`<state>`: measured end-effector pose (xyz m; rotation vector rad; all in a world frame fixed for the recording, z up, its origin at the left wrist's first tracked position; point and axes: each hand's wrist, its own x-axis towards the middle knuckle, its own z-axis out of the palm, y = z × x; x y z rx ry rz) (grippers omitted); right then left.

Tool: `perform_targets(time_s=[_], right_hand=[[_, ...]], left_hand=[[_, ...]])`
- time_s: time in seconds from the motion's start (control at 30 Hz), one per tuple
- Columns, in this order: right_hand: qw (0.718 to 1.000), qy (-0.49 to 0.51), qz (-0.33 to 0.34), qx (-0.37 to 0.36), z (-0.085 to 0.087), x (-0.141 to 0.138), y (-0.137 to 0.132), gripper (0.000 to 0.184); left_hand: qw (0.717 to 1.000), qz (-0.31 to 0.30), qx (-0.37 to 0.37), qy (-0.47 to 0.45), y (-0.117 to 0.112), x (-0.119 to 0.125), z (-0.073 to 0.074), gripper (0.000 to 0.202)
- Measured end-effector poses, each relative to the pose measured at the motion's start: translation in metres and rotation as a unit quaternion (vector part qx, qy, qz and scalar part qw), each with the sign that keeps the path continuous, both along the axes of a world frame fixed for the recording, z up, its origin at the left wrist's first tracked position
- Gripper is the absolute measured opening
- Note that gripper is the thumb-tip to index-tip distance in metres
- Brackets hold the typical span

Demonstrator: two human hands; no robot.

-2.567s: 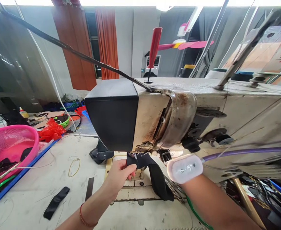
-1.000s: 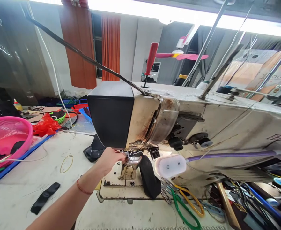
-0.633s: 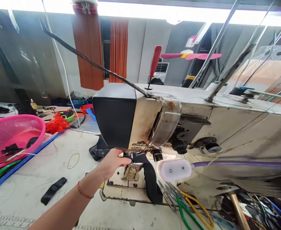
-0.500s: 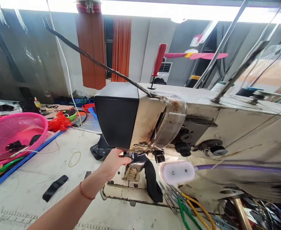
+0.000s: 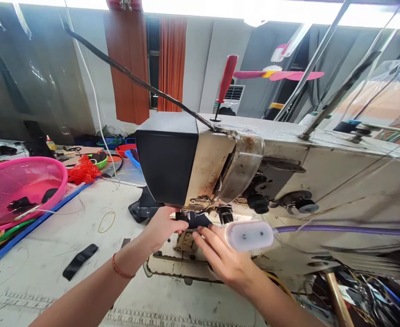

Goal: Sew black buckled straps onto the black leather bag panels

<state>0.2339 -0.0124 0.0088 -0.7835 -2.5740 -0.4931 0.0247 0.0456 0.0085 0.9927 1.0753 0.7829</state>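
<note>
A black fabric piece (image 5: 200, 220) lies under the head of the sewing machine (image 5: 209, 175), over its narrow raised bed (image 5: 185, 241). At the fabric's left edge my left hand (image 5: 162, 228) is closed, thumb and fingers pinching the cloth beside the presser area. From the right, my right hand (image 5: 229, 261) reaches in with fingers stretched out, the tips resting on the fabric's near edge. It covers the fabric's hanging part. More black fabric (image 5: 144, 206) is heaped behind my left hand. The needle cannot be made out.
A white lamp (image 5: 249, 236) on a purple cable hangs just above my right hand. A pink basket (image 5: 61, 181) stands at left, and a black strip (image 5: 80, 262) lies on the white table (image 5: 118, 272). A red screwdriver (image 5: 227, 79) stands upright on the machine.
My right hand has come in from the lower right onto the fabric, hiding its hanging part and most of the scissors. My left hand keeps its pinch in about the same place.
</note>
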Motion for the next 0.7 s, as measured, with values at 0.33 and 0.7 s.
perform_targets(time_s=[0.33, 0.7], right_hand=[[0.998, 0.044, -0.039, -0.006, -0.029, -0.018, 0.037, 0.033], [0.999, -0.012, 0.019, 0.024, -0.017, -0.013, 0.038, 0.022]], left_hand=[[0.992, 0.002, -0.097, -0.082, 0.015, -0.007, -0.008, 0.030], [0.998, -0.051, -0.018, -0.009, 0.004, -0.006, 0.002, 0.035]])
